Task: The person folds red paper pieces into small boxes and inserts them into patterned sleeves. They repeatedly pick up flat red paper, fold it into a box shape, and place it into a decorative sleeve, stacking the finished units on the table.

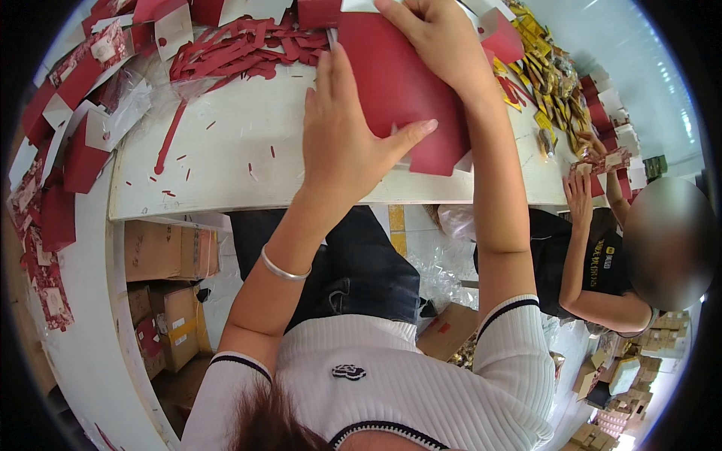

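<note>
A dark red cardboard box [402, 83] with white inner faces lies at the table's edge in front of me. My right hand [436, 41] grips its far right part, the thumb on the red face and the other fingers over the far side, partly hidden. Along the box's left side is my left hand [338, 131], fingers stretched out and thumb spread across the red face; whether it presses on the box I cannot tell. A heap of red die-cut card strips [248, 49] lies to the left of the box.
Red and white boxes [86, 154] stand along the left. Yellow packets [553, 83] are piled at the far right. A co-worker's hands [583, 180] hold a patterned red piece there. Small red scraps dot the white table [226, 173]; cardboard cartons [169, 252] sit beneath it.
</note>
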Tool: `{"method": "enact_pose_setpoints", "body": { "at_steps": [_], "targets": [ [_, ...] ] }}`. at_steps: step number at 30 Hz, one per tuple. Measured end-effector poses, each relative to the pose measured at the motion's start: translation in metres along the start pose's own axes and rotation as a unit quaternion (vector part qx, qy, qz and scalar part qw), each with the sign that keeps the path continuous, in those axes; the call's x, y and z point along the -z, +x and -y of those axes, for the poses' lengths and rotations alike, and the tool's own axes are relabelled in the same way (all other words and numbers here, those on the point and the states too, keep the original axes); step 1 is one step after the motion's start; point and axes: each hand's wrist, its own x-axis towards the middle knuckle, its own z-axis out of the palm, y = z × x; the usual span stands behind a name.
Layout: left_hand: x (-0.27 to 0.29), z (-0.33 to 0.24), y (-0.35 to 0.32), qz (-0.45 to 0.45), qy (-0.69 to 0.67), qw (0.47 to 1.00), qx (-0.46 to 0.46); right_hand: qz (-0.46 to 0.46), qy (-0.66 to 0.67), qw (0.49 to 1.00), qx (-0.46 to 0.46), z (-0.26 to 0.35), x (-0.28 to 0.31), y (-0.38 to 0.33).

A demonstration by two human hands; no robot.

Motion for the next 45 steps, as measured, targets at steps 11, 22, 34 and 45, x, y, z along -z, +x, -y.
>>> {"method": "enact_pose_setpoints", "body": {
  "at_steps": [11, 22, 34, 45],
  "targets": [
    [0.134, 0.066, -0.011, 0.060, -0.645, 0.654, 0.391, -0.234, 0.110, 0.906, 0.334, 0.074, -0.018, -0.021],
    [0.170, 0.069, -0.059, 0.108, -0.343, 0.929, 0.084, 0.057, 0.234, 0.870, 0.430, 0.064, -0.044, -0.064],
    [0.130, 0.041, -0.026, -0.078, -0.343, 0.936, 0.022, 0.105, 0.594, 0.780, 0.168, 0.063, -0.082, -0.073],
    [0.122, 0.031, -0.024, -0.059, -0.359, 0.919, 0.152, -0.015, 0.694, 0.720, -0.016, 0.083, -0.097, -0.083]
  ]
}}
